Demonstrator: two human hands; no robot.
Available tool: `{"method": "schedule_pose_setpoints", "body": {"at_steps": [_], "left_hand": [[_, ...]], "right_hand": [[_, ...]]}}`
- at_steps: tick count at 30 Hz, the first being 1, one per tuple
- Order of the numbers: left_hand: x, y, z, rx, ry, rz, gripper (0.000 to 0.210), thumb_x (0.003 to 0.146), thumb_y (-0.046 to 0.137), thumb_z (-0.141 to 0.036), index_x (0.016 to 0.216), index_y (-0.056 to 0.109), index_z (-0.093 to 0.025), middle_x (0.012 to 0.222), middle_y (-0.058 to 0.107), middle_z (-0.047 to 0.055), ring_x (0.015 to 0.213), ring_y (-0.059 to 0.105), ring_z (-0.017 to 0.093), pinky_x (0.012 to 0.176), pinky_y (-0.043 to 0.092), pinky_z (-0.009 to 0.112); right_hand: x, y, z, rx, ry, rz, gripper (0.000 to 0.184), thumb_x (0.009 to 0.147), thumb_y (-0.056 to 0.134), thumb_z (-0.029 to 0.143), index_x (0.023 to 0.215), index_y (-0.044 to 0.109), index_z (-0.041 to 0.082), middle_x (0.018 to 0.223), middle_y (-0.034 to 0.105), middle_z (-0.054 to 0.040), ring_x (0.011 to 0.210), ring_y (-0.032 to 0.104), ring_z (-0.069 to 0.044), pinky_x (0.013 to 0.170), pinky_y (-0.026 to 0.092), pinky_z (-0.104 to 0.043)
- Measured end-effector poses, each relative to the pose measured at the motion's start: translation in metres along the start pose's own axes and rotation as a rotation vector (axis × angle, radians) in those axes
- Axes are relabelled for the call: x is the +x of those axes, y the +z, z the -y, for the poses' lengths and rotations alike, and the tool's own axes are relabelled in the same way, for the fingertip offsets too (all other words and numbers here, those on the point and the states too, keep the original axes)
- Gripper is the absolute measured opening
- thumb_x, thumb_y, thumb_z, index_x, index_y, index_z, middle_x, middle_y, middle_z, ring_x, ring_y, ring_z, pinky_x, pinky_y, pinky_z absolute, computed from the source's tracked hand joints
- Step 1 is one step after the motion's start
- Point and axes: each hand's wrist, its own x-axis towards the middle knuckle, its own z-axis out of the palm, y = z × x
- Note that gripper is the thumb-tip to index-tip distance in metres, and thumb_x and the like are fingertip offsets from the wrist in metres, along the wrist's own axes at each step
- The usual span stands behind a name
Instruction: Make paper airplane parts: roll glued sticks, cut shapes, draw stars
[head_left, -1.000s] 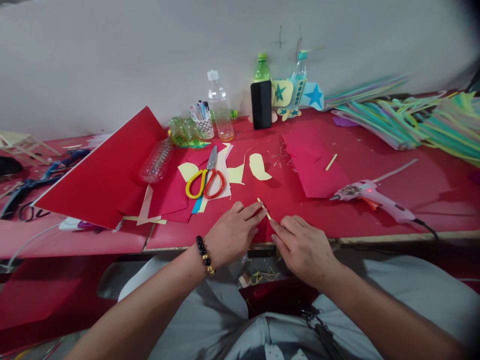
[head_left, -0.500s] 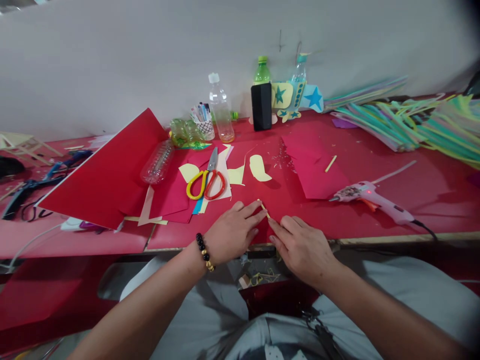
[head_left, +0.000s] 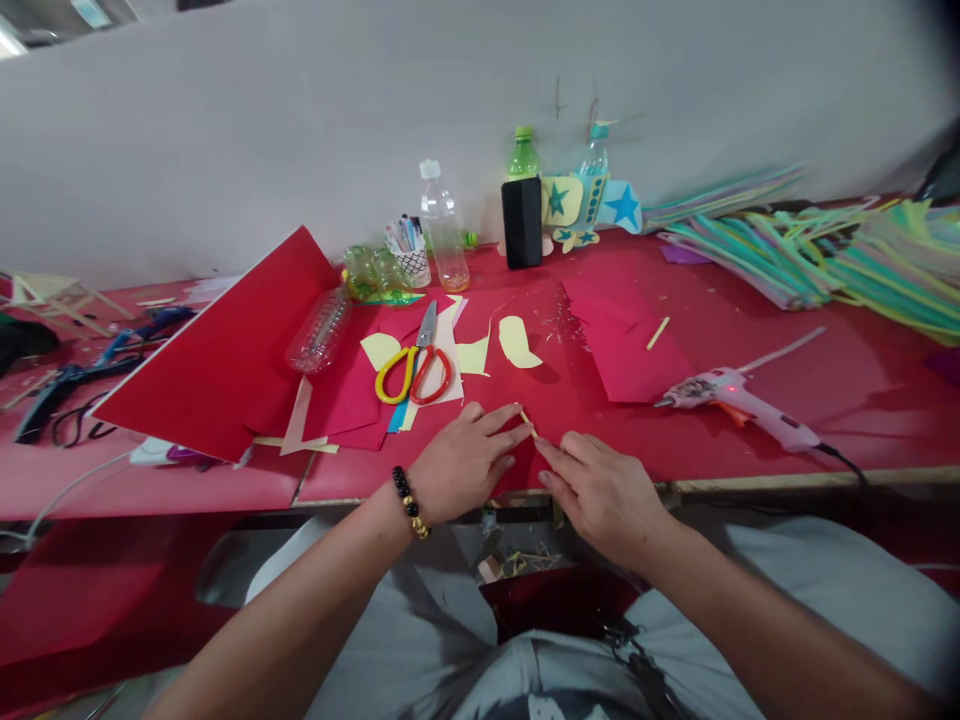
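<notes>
Near the table's front edge, both hands work on a thin, pale yellow strip (head_left: 527, 419), mostly covered by fingertips. It may be rolled paper, but I cannot tell. My left hand (head_left: 469, 455), with a beaded bracelet at the wrist, holds the strip's far end against the table with its fingertips. My right hand (head_left: 596, 495) has its index fingertip on the near end and its other fingers curled. Scissors (head_left: 420, 365) with one yellow and one red handle lie beyond my left hand. A cut yellow paper piece (head_left: 518, 342) lies ahead of the strip.
A pink glue gun (head_left: 739, 400) with a lit red light lies at the right, its cord crossing the front edge. A similar yellow strip (head_left: 658, 333) rests on red paper (head_left: 622, 350). Bottles, a phone (head_left: 522, 222) and a pen cup (head_left: 412, 262) stand behind.
The view has tilted and shifted slightly, so the table items appear a little lower. Both hands stay at the strip in nearly the same pose.
</notes>
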Motion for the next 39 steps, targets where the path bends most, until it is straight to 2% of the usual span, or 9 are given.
{"method": "schedule_pose_setpoints", "body": {"at_steps": [3, 5, 10, 15, 23, 28, 35, 39], "left_hand": [[-0.001, 0.001, -0.001, 0.026, -0.007, -0.005, 0.041, 0.096, 0.042, -0.022, 0.136, 0.044, -0.020, 0.143, 0.043, 0.012, 0.128, 0.043, 0.021, 0.097, 0.033, 0.039], [-0.001, 0.001, -0.001, 0.038, -0.006, -0.008, 0.041, 0.096, 0.041, -0.022, 0.137, 0.043, -0.021, 0.143, 0.043, 0.012, 0.128, 0.042, 0.021, 0.098, 0.033, 0.039], [-0.001, 0.001, -0.001, 0.030, -0.013, 0.002, 0.041, 0.095, 0.042, -0.022, 0.137, 0.044, -0.021, 0.145, 0.041, 0.011, 0.125, 0.045, 0.021, 0.098, 0.033, 0.039], [-0.001, 0.000, -0.001, 0.043, -0.011, 0.015, 0.041, 0.096, 0.041, -0.023, 0.137, 0.043, -0.021, 0.146, 0.041, 0.011, 0.126, 0.044, 0.020, 0.096, 0.033, 0.039], [0.000, -0.001, -0.001, 0.027, -0.006, 0.022, 0.041, 0.095, 0.042, -0.021, 0.136, 0.043, -0.021, 0.145, 0.042, 0.011, 0.130, 0.042, 0.020, 0.096, 0.032, 0.039], [0.000, -0.001, 0.004, -0.035, -0.022, 0.010, 0.045, 0.097, 0.039, -0.022, 0.141, 0.035, -0.017, 0.145, 0.043, 0.011, 0.132, 0.041, 0.018, 0.098, 0.031, 0.036], [0.002, 0.004, 0.002, 0.010, -0.053, -0.003, 0.041, 0.097, 0.037, -0.023, 0.137, 0.042, -0.016, 0.143, 0.045, 0.010, 0.128, 0.045, 0.020, 0.096, 0.033, 0.039], [0.000, 0.005, -0.001, -0.010, -0.087, -0.062, 0.041, 0.096, 0.040, -0.023, 0.137, 0.043, -0.018, 0.144, 0.045, 0.010, 0.125, 0.047, 0.020, 0.096, 0.034, 0.040]], "right_hand": [[-0.008, 0.000, -0.011, 0.155, -0.027, -0.124, 0.035, 0.094, 0.042, 0.023, 0.120, 0.061, 0.009, 0.085, 0.057, -0.0081, 0.078, 0.055, -0.018, 0.072, 0.047, -0.031], [-0.013, 0.000, -0.015, 0.178, -0.070, -0.167, 0.033, 0.093, 0.044, 0.020, 0.118, 0.063, 0.008, 0.086, 0.056, -0.0086, 0.079, 0.054, -0.018, 0.074, 0.047, -0.032], [-0.015, 0.000, -0.012, 0.028, -0.163, -0.099, 0.031, 0.091, 0.048, 0.021, 0.115, 0.064, 0.010, 0.083, 0.057, -0.0085, 0.078, 0.050, -0.021, 0.069, 0.046, -0.034], [-0.012, 0.000, -0.008, -0.057, -0.157, -0.067, 0.031, 0.092, 0.047, 0.026, 0.113, 0.066, 0.012, 0.083, 0.058, -0.0082, 0.078, 0.049, -0.021, 0.067, 0.045, -0.035], [-0.016, 0.001, -0.009, -0.056, -0.135, -0.068, 0.032, 0.093, 0.047, 0.028, 0.115, 0.064, 0.014, 0.087, 0.059, -0.0077, 0.080, 0.050, -0.021, 0.071, 0.044, -0.034], [-0.016, -0.001, -0.008, -0.036, -0.132, -0.076, 0.032, 0.092, 0.048, 0.029, 0.116, 0.063, 0.014, 0.088, 0.059, -0.0082, 0.080, 0.050, -0.021, 0.070, 0.044, -0.034], [-0.015, 0.000, -0.007, -0.052, -0.123, -0.053, 0.031, 0.092, 0.048, 0.029, 0.115, 0.064, 0.015, 0.087, 0.060, -0.0079, 0.081, 0.051, -0.021, 0.071, 0.043, -0.034], [-0.014, -0.002, -0.006, -0.067, -0.125, -0.080, 0.031, 0.091, 0.051, 0.029, 0.115, 0.064, 0.015, 0.086, 0.060, -0.0078, 0.080, 0.051, -0.021, 0.068, 0.043, -0.033]]}}
